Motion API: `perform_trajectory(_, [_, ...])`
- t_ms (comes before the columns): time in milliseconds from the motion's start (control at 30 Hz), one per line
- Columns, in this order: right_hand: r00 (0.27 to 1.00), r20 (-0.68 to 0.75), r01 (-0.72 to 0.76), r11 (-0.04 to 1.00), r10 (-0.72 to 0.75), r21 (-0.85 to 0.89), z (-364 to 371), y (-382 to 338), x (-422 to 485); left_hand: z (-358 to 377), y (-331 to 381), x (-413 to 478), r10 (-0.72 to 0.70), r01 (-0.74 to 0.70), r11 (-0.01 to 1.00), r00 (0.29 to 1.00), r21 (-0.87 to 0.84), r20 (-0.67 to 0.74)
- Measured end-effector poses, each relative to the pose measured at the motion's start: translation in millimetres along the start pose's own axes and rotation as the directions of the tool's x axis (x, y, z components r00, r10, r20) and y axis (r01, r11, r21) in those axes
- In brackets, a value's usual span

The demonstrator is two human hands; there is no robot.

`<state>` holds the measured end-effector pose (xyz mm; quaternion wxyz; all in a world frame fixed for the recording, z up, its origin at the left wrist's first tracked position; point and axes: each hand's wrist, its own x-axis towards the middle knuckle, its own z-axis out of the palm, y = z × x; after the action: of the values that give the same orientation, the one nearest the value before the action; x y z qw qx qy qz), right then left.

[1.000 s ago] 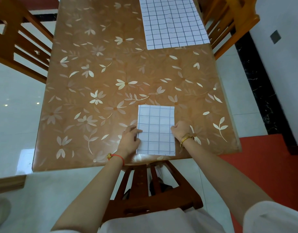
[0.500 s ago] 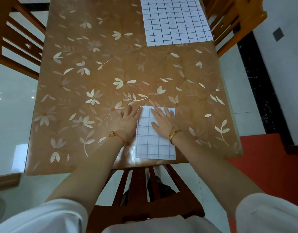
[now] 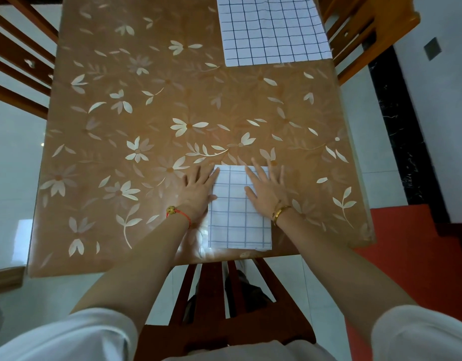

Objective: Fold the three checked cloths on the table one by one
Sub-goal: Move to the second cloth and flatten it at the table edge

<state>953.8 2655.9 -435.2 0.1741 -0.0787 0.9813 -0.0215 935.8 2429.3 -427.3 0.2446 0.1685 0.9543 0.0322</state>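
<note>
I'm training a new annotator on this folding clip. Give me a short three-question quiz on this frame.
1. True or false: the right hand rests flat, fingers straight, on the folded cloth.
2. Where on the table does the unfolded cloth lie? A near left, B far right, C middle.
3. How many checked cloths are in view?
Key: 1 true; 2 B; 3 two.

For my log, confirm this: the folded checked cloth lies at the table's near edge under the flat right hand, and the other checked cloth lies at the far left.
Wrong in one point: the head view shows the other checked cloth at the far right of the table, not the far left. The folded checked cloth does lie at the near edge under the flat right hand.
</note>
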Motion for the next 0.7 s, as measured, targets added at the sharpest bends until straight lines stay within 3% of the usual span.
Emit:
perform_trajectory(133, [0.991,-0.014,-0.129,0.991,0.13,0.026,6,24,-14,3,-3,-1,0.006,-0.005,0.997,1.0,0.071,-0.013])
perform_trajectory(400, [0.988,-0.007,-0.151,0.988,0.151,0.031,-2,20,-16,10,-6,-14,-0.02,0.015,0.981,1.0,0.192,0.021])
perform_trajectory(533, [0.998,-0.057,0.026,0.999,-0.024,0.02,-18,-7,-7,5,4,-16,-0.054,0.052,0.981,0.998,0.185,0.009])
perform_trajectory(633, [0.977,-0.023,0.213,0.976,-0.213,0.043,-23,-36,4,6,11,-20,-0.074,0.074,0.987,0.997,0.142,-0.01])
perform_trajectory(700, [0.965,0.0,0.263,0.964,-0.263,0.032,-22,-52,11,10,14,-23,-0.09,0.092,0.986,0.996,0.14,-0.024])
